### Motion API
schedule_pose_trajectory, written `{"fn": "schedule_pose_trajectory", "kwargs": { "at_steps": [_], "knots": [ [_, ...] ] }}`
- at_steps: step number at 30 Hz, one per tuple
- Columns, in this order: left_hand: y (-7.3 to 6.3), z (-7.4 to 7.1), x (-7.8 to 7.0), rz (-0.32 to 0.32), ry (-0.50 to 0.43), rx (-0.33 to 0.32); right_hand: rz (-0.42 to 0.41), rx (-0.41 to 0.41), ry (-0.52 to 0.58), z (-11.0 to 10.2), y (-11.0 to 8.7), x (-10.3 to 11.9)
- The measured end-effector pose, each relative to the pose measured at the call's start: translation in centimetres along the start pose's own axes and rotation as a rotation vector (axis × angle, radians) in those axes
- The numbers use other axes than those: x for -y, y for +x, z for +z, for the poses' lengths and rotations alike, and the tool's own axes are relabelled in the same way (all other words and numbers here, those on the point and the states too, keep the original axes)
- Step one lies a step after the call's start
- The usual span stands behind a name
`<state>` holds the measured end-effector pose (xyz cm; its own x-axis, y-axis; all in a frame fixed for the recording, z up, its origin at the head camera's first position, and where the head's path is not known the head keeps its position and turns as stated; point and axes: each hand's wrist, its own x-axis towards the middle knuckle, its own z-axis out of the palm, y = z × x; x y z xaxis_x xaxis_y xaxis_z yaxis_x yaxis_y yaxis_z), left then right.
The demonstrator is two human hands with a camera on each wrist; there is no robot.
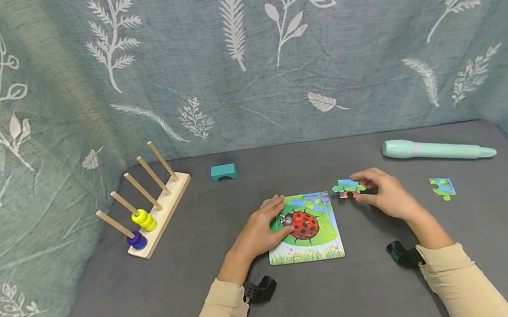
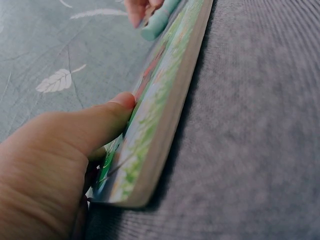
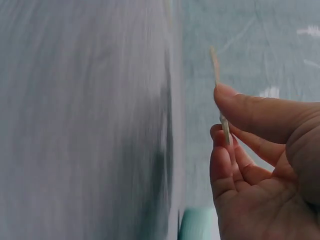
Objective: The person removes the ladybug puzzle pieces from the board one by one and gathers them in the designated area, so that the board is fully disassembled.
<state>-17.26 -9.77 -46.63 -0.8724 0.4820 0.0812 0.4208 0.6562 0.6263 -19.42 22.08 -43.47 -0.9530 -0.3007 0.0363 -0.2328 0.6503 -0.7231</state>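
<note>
A square ladybug puzzle board [image 1: 326,249] lies flat on the dark table. My left hand [image 1: 261,229] rests over its left side, with the fingers near the top left corner and the thumb on the ladybug picture. In the left wrist view the thumb of the left hand [image 2: 55,140] presses on the board's face; the other fingers are mostly hidden. Just right of the board, my right hand [image 1: 389,195] pinches a jigsaw piece [image 1: 347,186] coloured green, blue and red. The right wrist view shows this piece [image 3: 215,67] edge-on between thumb and fingers, off the table.
Another jigsaw piece [image 1: 443,188] lies to the right. Behind it lies a pale green tapered stick [image 1: 447,150]. A teal arch block [image 1: 223,172] sits at the back. On the left stands a wooden peg rack [image 1: 165,211] with yellow rings [image 1: 144,220] and blue rings [image 1: 137,240].
</note>
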Motion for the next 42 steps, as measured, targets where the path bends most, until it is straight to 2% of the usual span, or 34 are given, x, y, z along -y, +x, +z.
{"fn": "schedule_pose_trajectory", "kwargs": {
  "at_steps": [8, 14, 19, 24, 36, 42],
  "knots": [
    [0.0, 0.0, 0.1, 0.01, 0.001, -0.002, 0.016, -0.028, -0.076, -3.5, -1.8, -2.9],
    [0.1, 0.0, 0.2, 0.007, 0.001, 0.003, 0.006, -0.063, -0.112, -5.1, -3.0, -4.9],
    [0.0, -0.1, 0.2, 0.003, -0.007, 0.009, 0.033, -0.096, -0.159, -5.4, -3.7, -6.0],
    [-0.1, -0.1, 0.2, -0.004, -0.012, 0.01, 0.071, -0.089, -0.181, -5.5, -4.0, -6.4],
    [0.0, -0.1, 0.2, -0.003, -0.007, 0.007, 0.07, -0.059, -0.183, -5.5, -4.0, -6.7],
    [0.0, -0.2, 0.1, -0.004, 0.002, 0.007, 0.061, -0.076, -0.185, -5.4, -4.1, -6.8]
  ]
}}
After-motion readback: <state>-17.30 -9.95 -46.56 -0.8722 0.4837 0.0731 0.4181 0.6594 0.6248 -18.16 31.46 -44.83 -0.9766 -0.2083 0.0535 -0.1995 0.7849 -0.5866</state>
